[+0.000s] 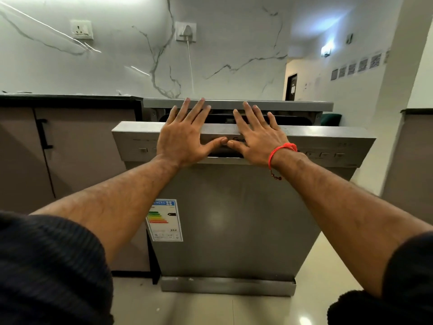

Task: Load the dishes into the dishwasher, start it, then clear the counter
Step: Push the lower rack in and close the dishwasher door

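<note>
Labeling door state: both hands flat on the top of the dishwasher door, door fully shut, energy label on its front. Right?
Not quite. The head view shows the door still ajar: a dark gap shows between its top edge and the dishwasher body. The rest holds: left hand and right hand lie flat on the door's top, and the energy label is on its front.

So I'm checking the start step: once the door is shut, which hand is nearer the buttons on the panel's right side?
Probably the right hand: it lies flat on the dishwasher door, nearer those buttons.
</note>
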Demonstrator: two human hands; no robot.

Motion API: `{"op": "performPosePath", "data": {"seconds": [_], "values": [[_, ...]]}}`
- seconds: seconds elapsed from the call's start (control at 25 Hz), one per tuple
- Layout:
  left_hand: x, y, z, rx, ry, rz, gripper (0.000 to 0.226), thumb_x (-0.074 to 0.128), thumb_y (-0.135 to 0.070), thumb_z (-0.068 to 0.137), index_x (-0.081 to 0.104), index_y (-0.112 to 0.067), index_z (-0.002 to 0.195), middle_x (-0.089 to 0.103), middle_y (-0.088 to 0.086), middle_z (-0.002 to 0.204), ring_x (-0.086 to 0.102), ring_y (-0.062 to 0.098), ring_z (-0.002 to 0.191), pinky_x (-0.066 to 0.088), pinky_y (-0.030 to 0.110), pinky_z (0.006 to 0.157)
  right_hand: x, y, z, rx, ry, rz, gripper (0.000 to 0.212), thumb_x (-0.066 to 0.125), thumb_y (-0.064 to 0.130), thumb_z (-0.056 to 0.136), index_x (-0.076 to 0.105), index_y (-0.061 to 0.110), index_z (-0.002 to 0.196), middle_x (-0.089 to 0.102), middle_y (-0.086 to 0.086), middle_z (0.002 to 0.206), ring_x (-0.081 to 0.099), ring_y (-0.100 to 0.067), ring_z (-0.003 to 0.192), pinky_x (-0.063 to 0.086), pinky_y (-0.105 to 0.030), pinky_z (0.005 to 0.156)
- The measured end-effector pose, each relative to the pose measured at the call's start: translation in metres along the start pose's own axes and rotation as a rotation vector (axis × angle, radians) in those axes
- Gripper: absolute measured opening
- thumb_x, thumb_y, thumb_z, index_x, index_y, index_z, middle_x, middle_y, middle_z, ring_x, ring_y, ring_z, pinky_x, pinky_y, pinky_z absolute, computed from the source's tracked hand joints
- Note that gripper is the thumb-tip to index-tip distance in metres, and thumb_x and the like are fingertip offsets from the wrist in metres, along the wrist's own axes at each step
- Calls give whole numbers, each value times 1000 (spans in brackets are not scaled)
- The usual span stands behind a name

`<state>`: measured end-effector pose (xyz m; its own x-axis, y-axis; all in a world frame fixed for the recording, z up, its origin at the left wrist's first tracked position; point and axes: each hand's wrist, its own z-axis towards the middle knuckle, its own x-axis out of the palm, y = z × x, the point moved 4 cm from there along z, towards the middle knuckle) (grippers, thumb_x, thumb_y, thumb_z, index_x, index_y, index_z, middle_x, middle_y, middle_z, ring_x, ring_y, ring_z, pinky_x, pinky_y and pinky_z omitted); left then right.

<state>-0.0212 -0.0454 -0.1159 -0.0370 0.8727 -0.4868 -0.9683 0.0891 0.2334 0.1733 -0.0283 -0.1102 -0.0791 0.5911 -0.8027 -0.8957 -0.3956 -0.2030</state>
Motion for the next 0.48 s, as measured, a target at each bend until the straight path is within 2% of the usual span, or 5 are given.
{"op": "performPosePath", "data": {"seconds": [0.12, 0.24, 0.32, 0.4, 0.48], "values": [[25, 14, 29, 32, 7, 35, 105, 16, -90, 84, 14, -19, 161, 0, 5, 169, -3, 30, 155, 11, 58, 123, 6, -12, 32, 20, 11, 62, 87, 32, 66, 95, -22, 28, 152, -30, -2, 159, -20, -23, 149, -7, -49, 122], [53, 28, 63, 67, 24, 7, 109, 16, -92, 81, -1, -19, 161, -13, 10, 168, -13, 35, 154, 2, 61, 122, 17, -25, 69, 56, 26, 145, 97, 41, 64, 94, -30, 28, 148, -36, -2, 156, -25, -23, 147, -10, -49, 121], [71, 36, 85, 79, 39, -26, 112, 18, -92, 81, -10, -18, 160, -18, 14, 166, -18, 37, 152, -4, 61, 122, 27, -34, 95, 85, 44, 112, 98, 40, 65, 94, -31, 26, 148, -38, -2, 155, -29, -23, 145, -13, -50, 120], [92, 48, 104, 73, 88, -28, 111, 14, -91, 82, -16, -16, 158, -14, 16, 166, -21, 37, 151, -8, 58, 122, 38, -44, 121, 109, 52, 52, 96, 35, 68, 94, -29, 23, 149, -36, -3, 156, -30, -24, 145, -18, -50, 118], [110, 52, 116, 69, 165, -21, 109, 10, -90, 83, -9, -15, 160, 11, 18, 166, -5, 37, 154, -7, 56, 123, 50, -51, 137, 122, 23, 14, 93, 31, 69, 94, -24, 21, 152, -27, -2, 161, -25, -24, 147, -19, -49, 117]]}}
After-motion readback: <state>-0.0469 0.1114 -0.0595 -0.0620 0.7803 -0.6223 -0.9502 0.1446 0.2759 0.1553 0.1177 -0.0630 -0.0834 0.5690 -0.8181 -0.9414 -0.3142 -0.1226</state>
